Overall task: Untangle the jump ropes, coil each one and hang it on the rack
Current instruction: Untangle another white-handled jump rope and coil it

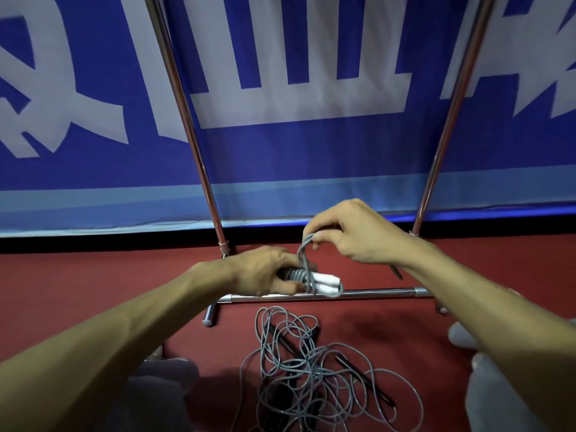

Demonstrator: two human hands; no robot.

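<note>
Red floor (93, 275) lies under everything, and a big blue banner (280, 157) hangs behind it. In front of the banner stands the shiny metal rack (374, 291). It has two tall poles going up and a low bar near the floor.

The left hand (261, 271) is just above the low bar. Its grip is clamped on one jump rope (299, 274) that is wound into a small bundle. Two white handles (327, 283) stick out of the bundle to the right. The right hand (352, 233) is a bit higher, and its grip pinches a grey loop (304, 247) that comes up from the same bundle. It looks like the loop is being wrapped or tucked in to hold the bundle shut.

The other ropes (311, 369) lie in a messy grey pile on the floor, near the low bar. Thin black handles (367, 381) are mixed into the pile.

What could go wrong? The rope looks springy, so if the right hand lets the loop slip, the bundle may pop open. If the loop is tucked in too loosely, the bundle may fall apart when it hangs on the rack. The bundle is close to the low bar, so the loop could catch on it. A loose end could also drop into the pile below and get tangled again.

The banner has huge white shapes on it. They look like parts of very big characters, but the edges of the view cut them off, so I cannot read them. I see no brand name on the handles or the rack.
</note>
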